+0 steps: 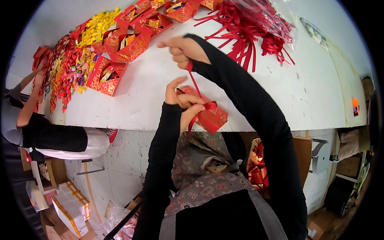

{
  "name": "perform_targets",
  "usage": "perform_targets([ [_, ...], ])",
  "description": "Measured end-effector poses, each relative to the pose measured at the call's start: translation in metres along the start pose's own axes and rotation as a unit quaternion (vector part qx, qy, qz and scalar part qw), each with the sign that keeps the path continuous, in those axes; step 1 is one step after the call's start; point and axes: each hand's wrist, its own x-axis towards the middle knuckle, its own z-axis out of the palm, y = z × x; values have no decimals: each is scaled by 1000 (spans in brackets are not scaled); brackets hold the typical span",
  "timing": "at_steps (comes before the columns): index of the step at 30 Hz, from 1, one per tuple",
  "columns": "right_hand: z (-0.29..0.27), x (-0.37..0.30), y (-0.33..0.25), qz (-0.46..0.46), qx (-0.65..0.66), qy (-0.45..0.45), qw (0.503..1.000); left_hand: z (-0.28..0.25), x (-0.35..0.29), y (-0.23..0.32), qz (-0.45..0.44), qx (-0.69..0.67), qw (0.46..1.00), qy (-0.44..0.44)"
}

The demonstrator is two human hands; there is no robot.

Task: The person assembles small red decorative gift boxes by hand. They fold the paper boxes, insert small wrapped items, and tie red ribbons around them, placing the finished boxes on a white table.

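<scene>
A red gift box (212, 120) with a gold pattern lies near the table's front edge. A red ribbon (195, 83) crosses it and forms a loop or bow on its top. My left hand (185, 102) rests over the box's left part, thumb and fingertips pinching the ribbon against it. Farther up, my right hand (184, 50) is closed on the ribbon's other end, its index finger stretched to the left. The ribbon runs taut between the two hands. A short tail hangs below my left thumb.
Several open red boxes (108, 76) filled with sweets stand at the far left, beside heaps of wrapped candies (66, 76). Loose red ribbons (244, 44) lie at the back, partly under clear plastic. A co-worker's arm (30, 100) reaches in at left. A carton (301, 154) of red packages stands right of my lap.
</scene>
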Motion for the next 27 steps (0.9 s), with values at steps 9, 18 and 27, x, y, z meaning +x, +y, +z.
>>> perform_targets([
  [9, 43, -111, 67, -210, -475, 40, 854, 6, 12, -30, 144, 181, 965, 120],
  [18, 19, -129, 93, -148, -285, 221, 921, 8, 5, -8, 235, 369, 888, 139],
  [27, 13, -120, 85, -286, -644, 335, 626, -18, 13, -15, 241, 308, 919, 48],
])
